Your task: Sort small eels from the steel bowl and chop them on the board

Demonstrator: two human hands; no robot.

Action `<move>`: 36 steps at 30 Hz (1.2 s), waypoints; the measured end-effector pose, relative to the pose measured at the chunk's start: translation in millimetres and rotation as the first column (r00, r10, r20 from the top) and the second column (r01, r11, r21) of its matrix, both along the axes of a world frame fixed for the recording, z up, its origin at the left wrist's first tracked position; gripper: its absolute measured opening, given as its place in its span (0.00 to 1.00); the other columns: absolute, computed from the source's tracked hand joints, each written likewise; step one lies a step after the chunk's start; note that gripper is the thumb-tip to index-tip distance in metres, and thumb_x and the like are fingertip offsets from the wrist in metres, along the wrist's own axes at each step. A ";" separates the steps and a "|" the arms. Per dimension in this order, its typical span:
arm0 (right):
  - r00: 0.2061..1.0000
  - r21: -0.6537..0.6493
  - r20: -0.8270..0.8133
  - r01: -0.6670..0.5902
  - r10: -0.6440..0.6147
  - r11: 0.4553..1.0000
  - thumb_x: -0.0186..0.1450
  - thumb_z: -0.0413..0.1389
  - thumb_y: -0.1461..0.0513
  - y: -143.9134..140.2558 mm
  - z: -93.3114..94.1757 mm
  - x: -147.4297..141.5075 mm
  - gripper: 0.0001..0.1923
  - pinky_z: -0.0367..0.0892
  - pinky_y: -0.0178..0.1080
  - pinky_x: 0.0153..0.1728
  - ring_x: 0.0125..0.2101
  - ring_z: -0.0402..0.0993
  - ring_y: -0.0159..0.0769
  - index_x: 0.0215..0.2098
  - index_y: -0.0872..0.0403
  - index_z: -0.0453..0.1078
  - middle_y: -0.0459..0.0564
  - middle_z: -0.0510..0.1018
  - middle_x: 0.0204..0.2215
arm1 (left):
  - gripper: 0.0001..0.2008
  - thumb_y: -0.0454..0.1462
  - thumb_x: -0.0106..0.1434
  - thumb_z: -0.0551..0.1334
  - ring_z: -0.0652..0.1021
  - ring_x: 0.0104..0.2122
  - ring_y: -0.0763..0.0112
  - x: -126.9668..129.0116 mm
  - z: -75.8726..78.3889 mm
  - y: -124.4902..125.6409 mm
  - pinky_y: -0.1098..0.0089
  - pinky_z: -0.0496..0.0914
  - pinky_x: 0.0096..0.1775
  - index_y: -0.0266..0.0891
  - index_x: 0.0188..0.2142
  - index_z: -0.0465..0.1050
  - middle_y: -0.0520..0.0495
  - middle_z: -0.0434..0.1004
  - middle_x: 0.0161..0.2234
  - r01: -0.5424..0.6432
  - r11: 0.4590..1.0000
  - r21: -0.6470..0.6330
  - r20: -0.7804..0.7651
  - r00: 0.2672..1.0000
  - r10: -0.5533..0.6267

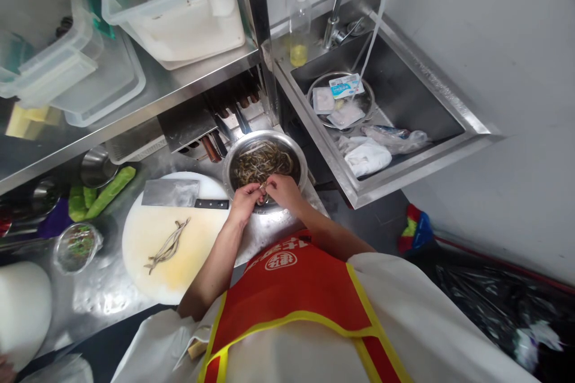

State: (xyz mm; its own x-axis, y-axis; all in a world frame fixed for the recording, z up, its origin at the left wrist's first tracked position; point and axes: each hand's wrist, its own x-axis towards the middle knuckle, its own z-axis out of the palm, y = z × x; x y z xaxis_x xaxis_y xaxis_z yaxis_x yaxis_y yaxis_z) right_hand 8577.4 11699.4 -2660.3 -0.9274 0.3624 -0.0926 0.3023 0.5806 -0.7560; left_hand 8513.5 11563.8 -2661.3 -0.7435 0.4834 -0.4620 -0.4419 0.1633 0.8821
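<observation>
My left hand (245, 201) and my right hand (284, 191) meet over the near rim of a round metal bowl (227, 175). Their fingertips are pinched together on what looks like a thin brown strand, mostly hidden by the fingers. Many thin brown strands (263, 163), resembling long stringy mushrooms or stems, lie in the bowl. To the left, a round white cutting board (202, 239) carries a small bundle of long grey-brown strands (168, 246). A cleaver (173, 193) with a black handle lies flat across the board's far part.
Water runs from a tap (335, 18) into the sink (417, 96), onto a bowl of packets (344, 114). A knife rack (215, 125) stands behind the metal bowl. Green vegetable pieces (110, 191) and a small covered bowl (77, 248) sit left of the board. A shelf (197, 75) overhangs the counter.
</observation>
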 end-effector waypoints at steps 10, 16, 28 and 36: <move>0.999 0.045 0.040 -0.019 0.017 0.999 0.67 0.51 0.65 22.9 -3.2 -11.6 0.11 0.66 0.36 0.41 0.37 0.78 0.37 0.38 0.54 0.77 0.52 0.83 0.36 | 0.14 0.34 0.41 0.74 0.72 0.21 0.78 -4.4 9.0 -0.8 0.75 0.68 0.26 0.34 0.28 0.75 0.50 0.77 0.23 -0.190 0.978 0.091 0.284 0.946 0.157; 0.915 0.210 0.311 -0.332 0.259 0.920 0.61 0.59 0.69 31.4 -7.1 -23.8 0.08 0.65 0.39 0.38 0.37 0.79 0.44 0.33 0.54 0.79 0.59 0.83 0.38 | 0.14 0.35 0.43 0.75 0.73 0.21 0.78 -6.7 4.7 -1.9 0.75 0.69 0.26 0.34 0.28 0.75 0.49 0.77 0.24 -0.193 0.976 0.100 0.294 0.943 0.157; 0.925 0.232 -0.033 -0.361 0.379 0.903 0.68 0.54 0.63 16.5 11.7 -21.5 0.10 0.63 0.35 0.43 0.41 0.73 0.36 0.35 0.54 0.79 0.51 0.79 0.38 | 0.14 0.40 0.44 0.74 0.69 0.21 0.79 -4.5 -6.0 -1.2 0.74 0.64 0.26 0.35 0.29 0.79 0.52 0.75 0.23 -0.118 0.992 0.038 0.149 0.983 0.111; 0.960 0.298 0.005 -0.269 0.280 0.916 0.66 0.53 0.64 10.0 3.3 -19.4 0.10 0.61 0.36 0.38 0.38 0.73 0.37 0.34 0.55 0.77 0.52 0.79 0.36 | 0.06 0.38 0.50 0.66 0.68 0.20 0.75 -2.4 -8.2 -1.5 0.73 0.61 0.26 0.38 0.27 0.80 0.54 0.70 0.18 -0.038 0.994 -0.099 -0.141 0.990 0.024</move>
State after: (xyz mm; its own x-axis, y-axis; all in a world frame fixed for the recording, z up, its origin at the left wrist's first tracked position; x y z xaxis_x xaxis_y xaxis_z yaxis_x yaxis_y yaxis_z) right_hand 8558.0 11709.3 -2657.0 -0.9950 0.0988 0.0152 0.0744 0.8335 -0.5475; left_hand 8511.0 11562.3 -2669.5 -0.8179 0.4153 -0.3983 -0.3221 0.2432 0.9149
